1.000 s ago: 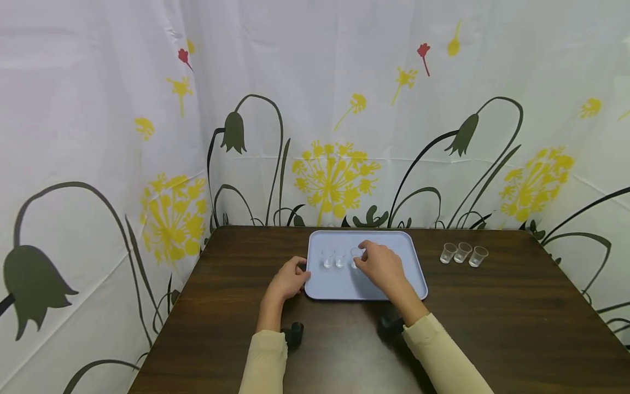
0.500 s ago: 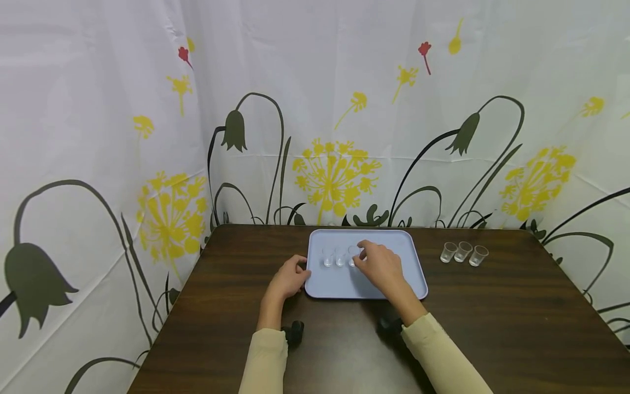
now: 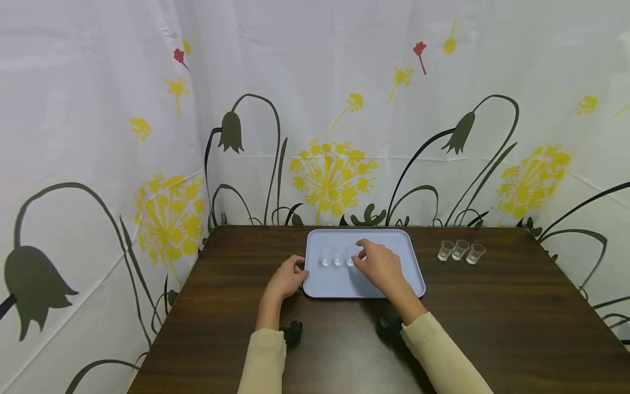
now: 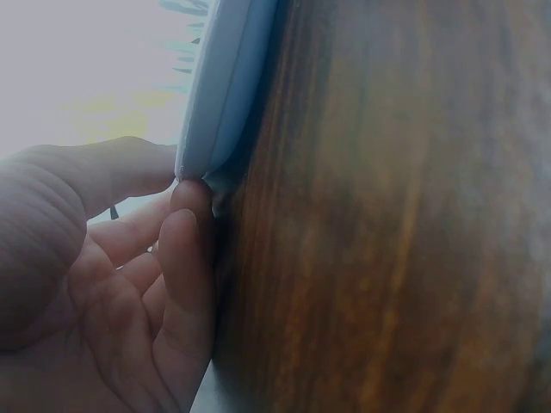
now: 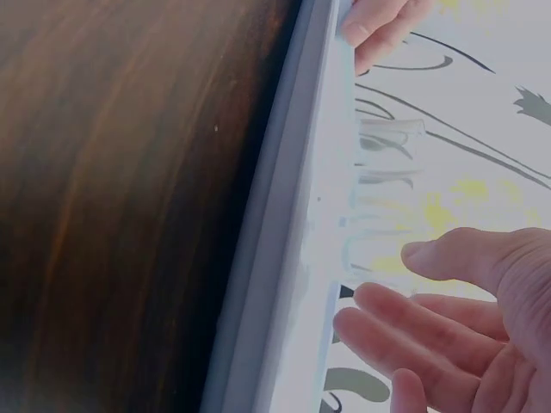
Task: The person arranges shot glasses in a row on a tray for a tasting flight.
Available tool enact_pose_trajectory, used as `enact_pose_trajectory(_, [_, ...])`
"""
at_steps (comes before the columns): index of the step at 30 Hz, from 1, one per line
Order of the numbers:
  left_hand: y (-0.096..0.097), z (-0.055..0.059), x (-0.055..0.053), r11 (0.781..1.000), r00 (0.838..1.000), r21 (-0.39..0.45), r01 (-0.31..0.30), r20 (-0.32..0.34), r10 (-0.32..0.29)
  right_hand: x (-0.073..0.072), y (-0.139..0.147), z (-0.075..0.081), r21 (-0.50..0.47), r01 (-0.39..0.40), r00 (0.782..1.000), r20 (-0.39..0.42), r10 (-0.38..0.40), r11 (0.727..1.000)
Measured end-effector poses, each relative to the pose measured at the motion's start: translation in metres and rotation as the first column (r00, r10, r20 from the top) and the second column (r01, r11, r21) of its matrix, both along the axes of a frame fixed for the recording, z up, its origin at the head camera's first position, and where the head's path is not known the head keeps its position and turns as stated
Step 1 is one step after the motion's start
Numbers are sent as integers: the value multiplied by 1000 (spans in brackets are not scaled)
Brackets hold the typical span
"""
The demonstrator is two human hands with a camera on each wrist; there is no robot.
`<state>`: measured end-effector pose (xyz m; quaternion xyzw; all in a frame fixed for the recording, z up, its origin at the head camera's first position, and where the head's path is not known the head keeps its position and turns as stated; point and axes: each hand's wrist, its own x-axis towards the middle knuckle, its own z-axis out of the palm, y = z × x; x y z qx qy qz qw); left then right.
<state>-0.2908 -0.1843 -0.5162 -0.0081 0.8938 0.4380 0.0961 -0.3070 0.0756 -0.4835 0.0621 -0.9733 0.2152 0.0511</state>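
Note:
A pale blue tray (image 3: 339,284) lies on the table. My left hand (image 3: 286,278) is at its left edge; in the left wrist view the thumb rests on the rim (image 4: 194,146) and a fingertip sits under it, pinching the edge. On the tray stand three small clear plastic cups in a row: a left cup (image 3: 326,258), a middle cup (image 3: 338,258) and a right cup (image 3: 350,258). My right hand (image 3: 381,266) is just right of the right cup. Its thumb and fingers are parted, holding nothing I can see; whether they touch the cup is unclear.
Three more clear cups (image 3: 460,251) stand grouped on the dark wooden table (image 3: 492,306), right of the tray. A white floral curtain (image 3: 305,71) hangs behind the table's far edge. Black camera mounts (image 3: 292,332) are at the wrists.
The right cup has shifted slightly left, closer to the middle cup, and a gap now shows between it and my right fingers. The left hand stays at the tray's edge.

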Motion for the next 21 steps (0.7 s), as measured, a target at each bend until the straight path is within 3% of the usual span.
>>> enact_pose_trajectory(9, [-1,0,0,1000,1000,-7,-15,13,15,2,24,6,-5,6,1000,0,-6,1000])
enact_pose_trajectory(21, [-2,-2,-2,1000,1000,18,3,-1,-3,6,93,18,14,77,997,6,-77,997])
